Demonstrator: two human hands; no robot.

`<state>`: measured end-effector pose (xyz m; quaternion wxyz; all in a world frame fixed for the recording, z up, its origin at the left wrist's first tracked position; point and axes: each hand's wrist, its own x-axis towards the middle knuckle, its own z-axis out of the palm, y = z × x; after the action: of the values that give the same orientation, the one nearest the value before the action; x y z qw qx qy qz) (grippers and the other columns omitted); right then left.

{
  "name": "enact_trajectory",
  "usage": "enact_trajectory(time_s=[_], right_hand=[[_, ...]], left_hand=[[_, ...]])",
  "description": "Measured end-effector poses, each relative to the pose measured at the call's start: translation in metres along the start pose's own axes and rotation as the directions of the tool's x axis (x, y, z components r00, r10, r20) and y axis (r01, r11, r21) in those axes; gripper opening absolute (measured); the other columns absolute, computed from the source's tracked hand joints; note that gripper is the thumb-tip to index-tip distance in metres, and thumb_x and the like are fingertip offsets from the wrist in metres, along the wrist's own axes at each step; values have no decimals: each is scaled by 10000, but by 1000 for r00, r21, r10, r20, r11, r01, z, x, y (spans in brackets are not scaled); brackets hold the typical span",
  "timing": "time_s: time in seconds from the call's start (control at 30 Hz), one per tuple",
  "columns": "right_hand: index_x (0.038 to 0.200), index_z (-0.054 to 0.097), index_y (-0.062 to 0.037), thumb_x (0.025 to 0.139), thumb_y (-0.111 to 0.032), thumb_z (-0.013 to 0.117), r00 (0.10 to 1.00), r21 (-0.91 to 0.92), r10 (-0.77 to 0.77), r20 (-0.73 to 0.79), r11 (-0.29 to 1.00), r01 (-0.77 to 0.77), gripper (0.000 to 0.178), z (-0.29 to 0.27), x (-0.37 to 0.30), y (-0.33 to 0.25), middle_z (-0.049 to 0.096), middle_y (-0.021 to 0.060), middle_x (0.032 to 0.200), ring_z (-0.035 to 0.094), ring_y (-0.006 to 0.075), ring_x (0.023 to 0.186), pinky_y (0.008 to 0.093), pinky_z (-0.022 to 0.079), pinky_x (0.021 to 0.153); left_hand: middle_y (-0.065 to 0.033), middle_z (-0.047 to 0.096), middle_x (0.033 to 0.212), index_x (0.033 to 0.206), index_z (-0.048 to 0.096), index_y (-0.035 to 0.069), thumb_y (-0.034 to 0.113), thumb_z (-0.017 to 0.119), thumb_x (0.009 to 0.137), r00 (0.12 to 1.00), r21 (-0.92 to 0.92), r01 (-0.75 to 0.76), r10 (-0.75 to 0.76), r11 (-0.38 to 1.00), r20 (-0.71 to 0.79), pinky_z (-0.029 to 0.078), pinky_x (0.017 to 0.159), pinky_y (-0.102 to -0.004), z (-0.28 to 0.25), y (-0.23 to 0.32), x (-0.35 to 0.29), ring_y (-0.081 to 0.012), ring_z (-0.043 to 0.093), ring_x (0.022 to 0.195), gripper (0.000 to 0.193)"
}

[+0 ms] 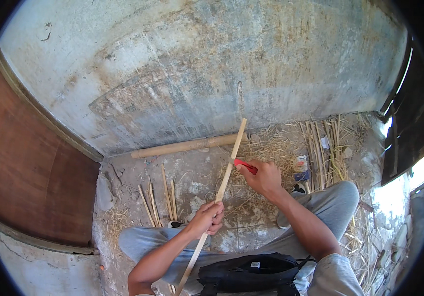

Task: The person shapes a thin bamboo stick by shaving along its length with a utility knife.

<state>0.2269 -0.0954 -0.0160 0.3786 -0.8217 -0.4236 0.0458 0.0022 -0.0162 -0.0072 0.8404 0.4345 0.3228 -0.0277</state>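
A long, pale strip of split bamboo [226,180] slants from my lap up toward the wall. My left hand [206,220] is closed around it near its middle, just above my crossed legs. In my right hand [264,176] is a red-handled knife [245,166], gripped with the fist closed around the handle. Its short blade end meets the strip's right edge, well above my left hand; the blade itself is too small to make out clearly. The strip's far tip sticks up past the knife, and its lower end runs down beside the black bag [251,274] at my waist.
A thick bamboo pole [182,147] lies along the foot of the stained wall [197,64]. Shorter strips [166,191] lie to the left, and more strips [316,153] to the right beside a small packet [300,166]. Shavings [271,140] litter the floor. A brown door panel [34,163] stands left.
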Motion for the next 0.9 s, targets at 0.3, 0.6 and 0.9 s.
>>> enact_trajectory(time_s=[0.3,0.6,0.9], right_hand=[[838,778,-132,837,-528,707,999,-50,-43,-18,998,42,402,6,1,3,663,102,604,674,319,568,426,546,568],[850,780,-139,834,-566,691,1000,-75,-25,-13,997,24,436,13,3,11,673,95,622,685,318,599,424,555,586],[925,783,-159,845,-564,653,951,47,271,147,959,-280,432,-9,25,32,712,141,759,704,360,764,470,565,731]], left_hand=[[36,268,571,845,377,147,289,410,1049,998,20,11,-9,1000,-62,168,350,-262,10,4,-13,-65,233,387,251],[36,277,578,843,378,139,254,415,1038,997,49,5,-1,999,-80,178,360,-275,16,5,-7,-72,251,393,229],[29,285,582,846,386,138,259,421,1040,996,126,66,-57,990,-72,183,359,-273,20,-23,-3,-78,252,408,231]])
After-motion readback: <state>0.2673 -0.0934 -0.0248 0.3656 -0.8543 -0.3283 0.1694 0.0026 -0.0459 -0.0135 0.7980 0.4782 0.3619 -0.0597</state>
